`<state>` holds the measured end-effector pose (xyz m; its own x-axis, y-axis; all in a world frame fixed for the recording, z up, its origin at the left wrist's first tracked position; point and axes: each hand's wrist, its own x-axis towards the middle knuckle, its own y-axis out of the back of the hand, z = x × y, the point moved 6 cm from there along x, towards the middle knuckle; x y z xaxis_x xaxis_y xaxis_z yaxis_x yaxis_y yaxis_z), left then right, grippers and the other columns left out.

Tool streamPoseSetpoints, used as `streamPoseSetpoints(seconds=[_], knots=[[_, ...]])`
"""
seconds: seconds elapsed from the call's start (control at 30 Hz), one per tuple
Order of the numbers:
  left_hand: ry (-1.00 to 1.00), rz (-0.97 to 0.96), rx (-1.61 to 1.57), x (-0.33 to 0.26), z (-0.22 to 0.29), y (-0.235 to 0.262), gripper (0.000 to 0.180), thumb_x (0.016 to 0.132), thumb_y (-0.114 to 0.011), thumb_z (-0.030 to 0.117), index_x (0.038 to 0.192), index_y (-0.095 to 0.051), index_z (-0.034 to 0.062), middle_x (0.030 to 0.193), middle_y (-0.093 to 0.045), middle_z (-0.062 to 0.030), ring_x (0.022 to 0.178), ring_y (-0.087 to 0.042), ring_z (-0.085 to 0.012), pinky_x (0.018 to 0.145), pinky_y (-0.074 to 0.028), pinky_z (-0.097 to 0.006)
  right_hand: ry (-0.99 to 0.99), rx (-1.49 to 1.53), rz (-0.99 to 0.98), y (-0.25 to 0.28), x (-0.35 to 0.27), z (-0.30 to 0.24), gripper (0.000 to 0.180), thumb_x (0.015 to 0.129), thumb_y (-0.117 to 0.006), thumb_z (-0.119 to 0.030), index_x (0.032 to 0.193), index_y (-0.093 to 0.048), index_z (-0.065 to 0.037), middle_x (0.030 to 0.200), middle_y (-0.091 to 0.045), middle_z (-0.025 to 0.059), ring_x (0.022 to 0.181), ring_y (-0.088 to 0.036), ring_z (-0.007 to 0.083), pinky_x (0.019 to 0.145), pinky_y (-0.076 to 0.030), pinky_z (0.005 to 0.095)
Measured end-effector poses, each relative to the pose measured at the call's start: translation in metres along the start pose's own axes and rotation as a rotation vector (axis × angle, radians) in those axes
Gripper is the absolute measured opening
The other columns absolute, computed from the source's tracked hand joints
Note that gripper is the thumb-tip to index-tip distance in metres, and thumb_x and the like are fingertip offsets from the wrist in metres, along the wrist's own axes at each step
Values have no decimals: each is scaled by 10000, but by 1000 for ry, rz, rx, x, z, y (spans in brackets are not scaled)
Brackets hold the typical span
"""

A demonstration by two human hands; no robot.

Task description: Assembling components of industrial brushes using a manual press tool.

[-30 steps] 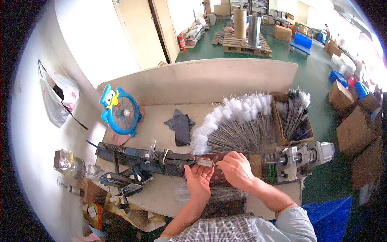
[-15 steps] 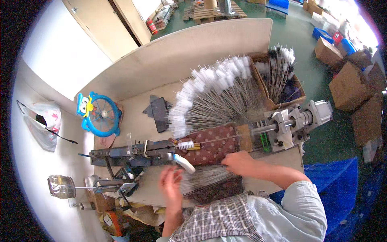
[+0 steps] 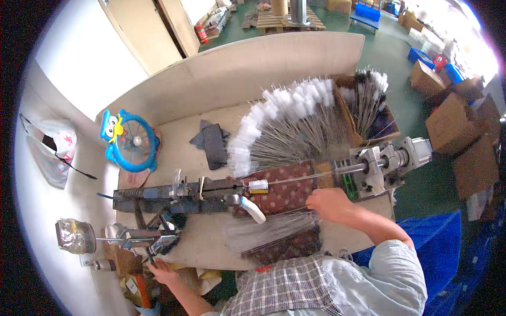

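My left hand (image 3: 162, 272) is at the lower left, its fingers closed round the end of a dark lever (image 3: 149, 257) under the bench-mounted machine (image 3: 158, 199). My right hand (image 3: 331, 205) has its fingers bent together at the right end of a pile of thin metal wires (image 3: 282, 227); what they pinch, if anything, is hidden. A white-bristled brush head (image 3: 258, 185) sits at the machine's jaws, its wire running right toward the metal spindle (image 3: 350, 168). Below it shows a yellow piece (image 3: 259, 191). A white curved handle (image 3: 253, 210) sticks out of the machine.
Many finished white brushes (image 3: 284, 113) fan out behind a dotted brown cloth (image 3: 287, 184). A cardboard box (image 3: 345, 113) holds more brushes. A blue toy-shaped fan (image 3: 133, 141) and a dark phone (image 3: 214, 146) lie at the back left. A blue bin (image 3: 429, 242) stands at the right.
My left hand has moved from beside the white handle down and left to the lever. The right hand stays by the wires, slightly shifted. The whole view has also shifted a little.
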<state>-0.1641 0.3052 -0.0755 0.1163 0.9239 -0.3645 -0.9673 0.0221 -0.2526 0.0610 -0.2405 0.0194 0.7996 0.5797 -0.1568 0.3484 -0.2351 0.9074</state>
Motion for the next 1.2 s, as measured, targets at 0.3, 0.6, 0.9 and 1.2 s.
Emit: streamPoseSetpoints(seconds=[0.3,0.6,0.9,1.2], knots=[[420,-468,-81,-154,-113,-93,209,905,-479,239,978,-554,59,867,-601,-53,823,-589,-186,774,-503,-323,11,-88,-57,5,-9,12,168,743,-563,-102,905,-610,-103,853,-582,108,811,-606,305,649,-503,429],[680,-865,367,-314,-148,-193,158,819,-583,145,932,-517,56,794,-574,-70,734,-574,-195,731,-495,-326,-17,39,37,-14,-23,22,185,727,-548,-39,911,-564,-48,907,-556,143,846,-605,334,673,-515,424],[1090,-1017,-253,-322,-31,-210,474,918,-410,461,911,-592,24,596,-474,-16,520,-423,-125,536,-399,-285,94,-72,76,36,-35,2,150,706,-553,-38,856,-545,-43,839,-524,130,806,-582,319,688,-506,392],[298,-1707,524,-391,-75,-236,150,878,-548,153,934,-557,15,841,-601,-100,685,-602,-225,640,-511,-369,-127,43,603,153,-50,37,159,736,-557,15,880,-621,-9,804,-601,121,740,-596,290,658,-490,357]])
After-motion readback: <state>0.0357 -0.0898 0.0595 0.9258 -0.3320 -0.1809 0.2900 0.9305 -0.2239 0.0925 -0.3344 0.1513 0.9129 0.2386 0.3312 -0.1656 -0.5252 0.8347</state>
